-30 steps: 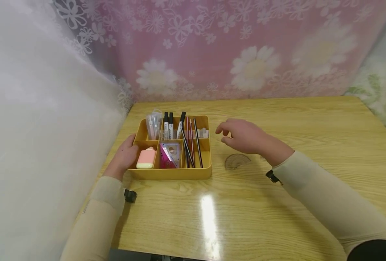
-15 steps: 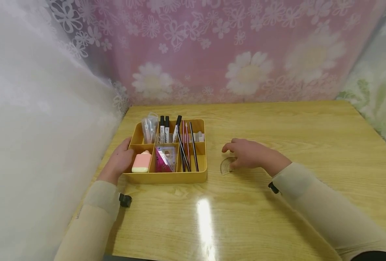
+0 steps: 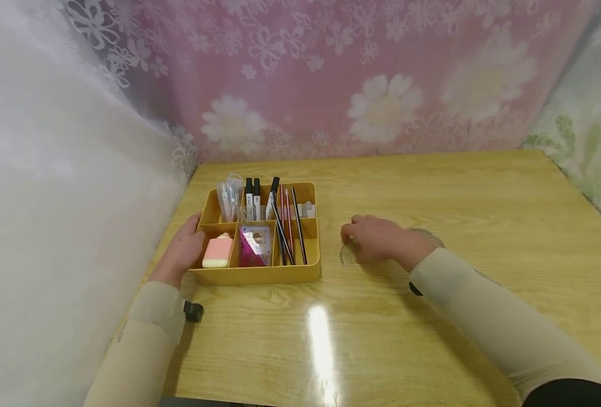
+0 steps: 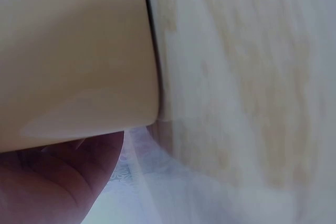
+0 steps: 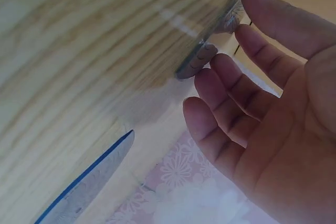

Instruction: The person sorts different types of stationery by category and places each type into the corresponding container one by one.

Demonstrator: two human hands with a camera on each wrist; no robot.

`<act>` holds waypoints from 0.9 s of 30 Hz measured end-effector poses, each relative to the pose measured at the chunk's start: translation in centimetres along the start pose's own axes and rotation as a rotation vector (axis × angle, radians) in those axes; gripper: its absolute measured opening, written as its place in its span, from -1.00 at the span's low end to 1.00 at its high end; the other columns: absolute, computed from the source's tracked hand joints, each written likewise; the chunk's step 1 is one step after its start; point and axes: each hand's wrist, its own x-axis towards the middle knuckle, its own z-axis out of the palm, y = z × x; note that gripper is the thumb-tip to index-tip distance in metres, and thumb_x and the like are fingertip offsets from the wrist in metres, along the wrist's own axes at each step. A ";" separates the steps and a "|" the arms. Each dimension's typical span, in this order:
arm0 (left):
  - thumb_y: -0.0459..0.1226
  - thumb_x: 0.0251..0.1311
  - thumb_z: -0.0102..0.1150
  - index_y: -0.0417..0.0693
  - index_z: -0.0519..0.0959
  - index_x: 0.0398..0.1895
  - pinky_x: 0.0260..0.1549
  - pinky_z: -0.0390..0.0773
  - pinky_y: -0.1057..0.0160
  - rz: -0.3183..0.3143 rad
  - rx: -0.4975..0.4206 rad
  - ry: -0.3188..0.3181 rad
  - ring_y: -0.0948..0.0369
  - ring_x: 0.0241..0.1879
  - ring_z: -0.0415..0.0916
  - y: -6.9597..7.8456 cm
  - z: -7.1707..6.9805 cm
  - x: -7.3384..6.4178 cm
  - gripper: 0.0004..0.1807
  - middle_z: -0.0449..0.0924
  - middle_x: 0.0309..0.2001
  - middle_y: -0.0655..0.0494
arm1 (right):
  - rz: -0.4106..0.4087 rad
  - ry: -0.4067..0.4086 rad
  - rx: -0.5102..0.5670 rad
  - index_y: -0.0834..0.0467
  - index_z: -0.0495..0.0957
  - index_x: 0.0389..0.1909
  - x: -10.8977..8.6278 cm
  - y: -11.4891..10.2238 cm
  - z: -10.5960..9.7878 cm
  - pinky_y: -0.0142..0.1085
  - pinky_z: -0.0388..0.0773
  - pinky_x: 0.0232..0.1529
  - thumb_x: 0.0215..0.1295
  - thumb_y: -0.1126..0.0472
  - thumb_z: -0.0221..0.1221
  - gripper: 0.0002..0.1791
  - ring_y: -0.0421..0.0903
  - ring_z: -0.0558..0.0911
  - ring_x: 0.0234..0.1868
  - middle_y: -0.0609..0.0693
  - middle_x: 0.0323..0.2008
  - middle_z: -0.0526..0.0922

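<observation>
My left hand [image 3: 184, 249] grips the left wall of a yellow compartment tray [image 3: 260, 276]; in the left wrist view its fingers [image 4: 79, 169] are partly hidden by the tray's wall [image 4: 84, 77]. At the table just right of the tray, my right hand [image 3: 374, 240] pinches a clear protractor [image 3: 348, 255]. The right wrist view shows that protractor [image 5: 198, 61] tilted between thumb and fingertips, close over the wood. A second clear piece with a curved edge [image 3: 429, 236] lies behind the right wrist; a blue-edged clear piece [image 5: 86, 182] shows in the right wrist view.
The tray holds a pink-and-cream bottle [image 3: 218, 251], black-capped markers [image 3: 257, 200], a clear pouch of pens [image 3: 229, 199], a pink set square [image 3: 252, 251], and several thin pencils or brushes [image 3: 300, 232]. A white curtain [image 3: 66, 186] hangs close on the left, a pink flowered one [image 3: 300, 96] behind.
My right hand has come down and left onto the protractor and closed its fingertips on it. The left hand stays at the tray. The head view has shifted slightly.
</observation>
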 end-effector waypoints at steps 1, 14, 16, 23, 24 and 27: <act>-0.26 0.49 -0.38 -0.09 -0.07 0.64 0.40 0.01 -0.30 0.004 0.001 0.003 -0.20 0.48 0.03 0.0 -0.1 0.0 -0.33 0.08 0.54 -0.22 | 0.001 0.003 -0.004 0.00 0.61 -0.02 0.1 0.0 -0.1 -0.10 0.54 -0.28 0.06 0.32 0.33 -0.59 -0.02 0.53 -0.23 -0.03 -0.17 0.49; -0.27 0.47 -0.36 -0.05 -0.09 0.65 0.40 -0.01 -0.31 -0.013 0.001 -0.002 -0.18 0.48 0.02 0.1 0.1 0.0 -0.31 0.08 0.54 -0.18 | 0.002 -0.074 0.058 -0.01 0.54 -0.09 0.6 0.0 -0.4 -0.12 0.49 -0.20 0.06 0.32 0.40 -0.60 -0.01 0.46 -0.23 0.00 -0.17 0.47; -0.27 0.47 -0.37 -0.04 -0.10 0.65 0.40 -0.02 -0.31 -0.019 0.008 -0.008 -0.18 0.49 0.01 0.0 0.1 -0.1 -0.31 0.07 0.55 -0.17 | 0.003 -0.072 0.070 -0.01 0.53 -0.11 0.6 0.1 -0.3 -0.12 0.47 -0.19 0.05 0.32 0.41 -0.60 -0.01 0.45 -0.24 0.00 -0.19 0.46; -0.24 0.49 -0.37 0.00 -0.10 0.66 0.39 -0.01 -0.34 -0.031 0.023 -0.009 -0.19 0.50 -0.02 0.0 -0.1 -0.3 -0.32 0.04 0.56 -0.16 | 0.003 0.012 0.052 -0.04 0.49 -0.14 0.0 0.1 0.6 -0.15 0.42 -0.26 0.03 0.28 0.44 -0.59 0.00 0.41 -0.23 -0.07 -0.22 0.46; -0.22 0.49 -0.37 0.01 -0.09 0.66 0.39 -0.01 -0.34 -0.032 0.020 -0.009 -0.19 0.50 -0.01 0.0 0.0 -0.3 -0.32 0.05 0.56 -0.15 | 0.017 0.028 0.044 -0.05 0.48 -0.15 -0.1 0.0 0.6 -0.15 0.41 -0.29 0.03 0.28 0.43 -0.59 0.01 0.41 -0.24 -0.09 -0.24 0.48; -0.22 0.50 -0.37 0.02 -0.08 0.66 0.39 -0.02 -0.34 -0.033 0.010 -0.004 -0.19 0.50 -0.02 0.2 0.0 -0.3 -0.33 0.06 0.55 -0.14 | 0.046 0.067 0.031 -0.05 0.45 -0.18 -0.5 0.0 0.6 -0.18 0.35 -0.37 0.04 0.26 0.40 -0.61 0.01 0.39 -0.25 -0.14 -0.36 0.51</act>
